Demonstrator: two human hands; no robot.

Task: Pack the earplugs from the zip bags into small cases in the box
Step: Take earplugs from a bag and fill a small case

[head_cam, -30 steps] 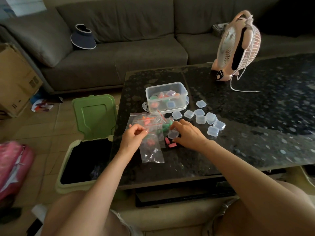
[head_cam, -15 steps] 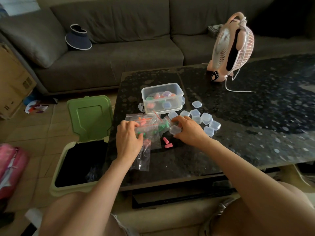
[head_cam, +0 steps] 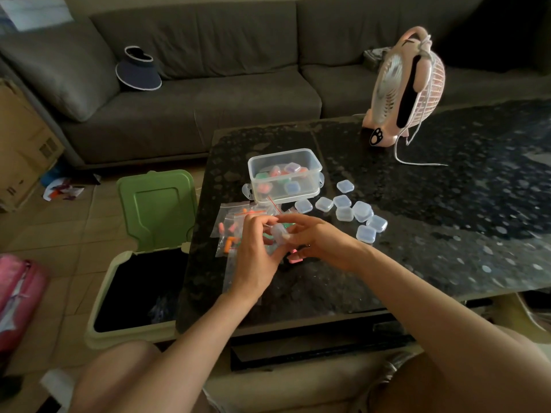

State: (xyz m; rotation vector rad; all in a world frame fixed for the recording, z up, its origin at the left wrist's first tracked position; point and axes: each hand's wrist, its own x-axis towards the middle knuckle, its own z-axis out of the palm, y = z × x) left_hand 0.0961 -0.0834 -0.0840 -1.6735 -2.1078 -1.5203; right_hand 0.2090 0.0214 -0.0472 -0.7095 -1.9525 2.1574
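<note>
Far L, on the floor: bin (head_cam: 155,210) w/ green lid up, just beside the table's L edge. On the black table (head_cam: 447,234), zip bags (head_cam: 226,214) lie in a loose pile w/ orange + pink earplugs (head_cam: 229,242) inside.

L hand (head_cam: 256,248) is up over the bags, fingers curled, thumb + fingertips pinching the L side of a small clear case (head_cam: 280,232). The case sits btwn both hands, above the bags, off the table; can't tell if its lid is open. R hand (head_cam: 322,242) grips its R side, fingers bent round it.

A pink earplug (head_cam: 293,257) lies on the table just under the R hand.

Behind the hands: clear box (head_cam: 284,174) w/ coloured cases inside. R of it: cluster of empty cases (head_cam: 357,213), apart from the hands. Far back R: pink fan (head_cam: 408,90).
</note>
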